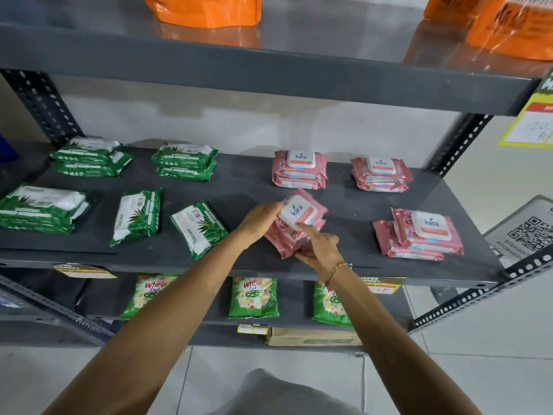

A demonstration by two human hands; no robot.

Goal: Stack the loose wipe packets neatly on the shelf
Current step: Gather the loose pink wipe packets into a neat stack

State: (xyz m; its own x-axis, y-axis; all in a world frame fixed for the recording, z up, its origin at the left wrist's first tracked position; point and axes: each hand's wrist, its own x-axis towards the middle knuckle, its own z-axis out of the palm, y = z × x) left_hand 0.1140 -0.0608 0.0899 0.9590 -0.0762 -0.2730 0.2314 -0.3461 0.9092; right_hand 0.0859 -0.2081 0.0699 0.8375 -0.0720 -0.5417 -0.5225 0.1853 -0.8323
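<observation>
Both hands, left hand (259, 220) and right hand (317, 246), are gripping a tilted pink packet pile (294, 223) (white lids, rose print) mid-shelf (245, 178), three pink stacks (299, 169) and three green stacks (89, 157) sitting around, two loose green packets (137, 215) lying flat.

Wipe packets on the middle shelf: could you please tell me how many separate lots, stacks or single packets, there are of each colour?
Green wipe packets: 5 lots (3 stacks, 2 single packets)
Pink wipe packets: 4 lots (all piles)
Total: 9 lots on the middle shelf
</observation>
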